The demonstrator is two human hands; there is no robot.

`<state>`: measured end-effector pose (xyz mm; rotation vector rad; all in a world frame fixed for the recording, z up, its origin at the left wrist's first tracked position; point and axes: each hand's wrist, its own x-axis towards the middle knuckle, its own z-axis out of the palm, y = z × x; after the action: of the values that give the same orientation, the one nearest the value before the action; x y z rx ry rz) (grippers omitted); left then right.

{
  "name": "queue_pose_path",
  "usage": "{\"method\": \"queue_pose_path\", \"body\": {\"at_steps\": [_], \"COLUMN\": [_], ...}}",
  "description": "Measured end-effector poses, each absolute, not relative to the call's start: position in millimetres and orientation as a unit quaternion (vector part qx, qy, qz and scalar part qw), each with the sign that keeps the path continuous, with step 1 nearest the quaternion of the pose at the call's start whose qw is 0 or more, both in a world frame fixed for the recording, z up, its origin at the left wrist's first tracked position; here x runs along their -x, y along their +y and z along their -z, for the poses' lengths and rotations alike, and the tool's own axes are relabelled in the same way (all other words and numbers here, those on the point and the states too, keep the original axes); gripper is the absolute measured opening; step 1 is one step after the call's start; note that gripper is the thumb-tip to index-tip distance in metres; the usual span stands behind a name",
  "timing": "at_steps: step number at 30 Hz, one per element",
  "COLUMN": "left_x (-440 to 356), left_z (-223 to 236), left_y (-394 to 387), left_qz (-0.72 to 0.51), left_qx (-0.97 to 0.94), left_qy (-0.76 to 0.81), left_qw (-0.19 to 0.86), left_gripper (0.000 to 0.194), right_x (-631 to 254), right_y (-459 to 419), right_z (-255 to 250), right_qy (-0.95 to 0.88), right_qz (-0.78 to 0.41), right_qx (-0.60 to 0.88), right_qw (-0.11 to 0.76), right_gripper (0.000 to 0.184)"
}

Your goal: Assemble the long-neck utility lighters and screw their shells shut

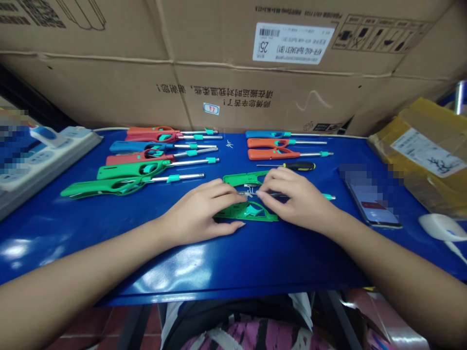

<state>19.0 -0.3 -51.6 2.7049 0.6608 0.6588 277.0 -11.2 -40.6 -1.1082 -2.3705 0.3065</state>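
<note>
A green gas lighter lies taken apart between my hands. Its upper casing half [242,179] is beyond my fingers, and the lower casing half [251,212] is nearer me with a teal trigger piece [254,210] in it. My left hand [204,210] straddles the lower half's left end, fingertips over its top edge by a small metal part, thumb on the near side. My right hand [297,197] pinches at thin white wires [251,190] between the halves; its fingertips partly hide them. The lighter's metal tube runs under that hand, with its teal-banded tip [329,197] showing on the right.
Several assembled lighters [131,169] lie in a row at left. Blue and orange lighters [273,154] and a screwdriver [299,166] lie beyond my right hand. A phone [368,197], white mouse-like device [442,227] and taped box [423,155] are right; a power strip [47,158] is left; cardboard [219,73] stands behind.
</note>
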Motion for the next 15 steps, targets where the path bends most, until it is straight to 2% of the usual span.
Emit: {"method": "queue_pose_path", "body": {"at_steps": [3, 7, 10, 12, 15], "left_x": [-18, -16, -16, -16, -17], "left_z": [48, 46, 47, 48, 48], "left_y": [-1, -2, -1, 0, 0], "left_qz": [-0.207, -0.180, -0.182, -0.188, -0.195], "left_qx": [-0.944, -0.948, -0.945, -0.942, -0.939], "left_qy": [0.234, 0.240, 0.242, 0.244, 0.250], "left_qw": [0.111, 0.108, 0.126, 0.130, 0.135], "left_gripper": [0.041, 0.036, 0.031, 0.031, 0.029], "right_x": [-287, -302, -308, -308, -305], "right_y": [-10, -11, -11, -11, -12], "right_z": [31, 22, 20, 19, 15], "right_qy": [-0.849, -0.853, -0.856, -0.858, -0.857], "right_qz": [-0.097, -0.080, -0.082, -0.086, -0.098], "right_qx": [0.471, 0.512, 0.510, 0.507, 0.502], "right_qw": [0.217, 0.066, -0.002, -0.004, 0.063], "right_gripper": [0.008, 0.010, 0.006, 0.005, 0.007]}}
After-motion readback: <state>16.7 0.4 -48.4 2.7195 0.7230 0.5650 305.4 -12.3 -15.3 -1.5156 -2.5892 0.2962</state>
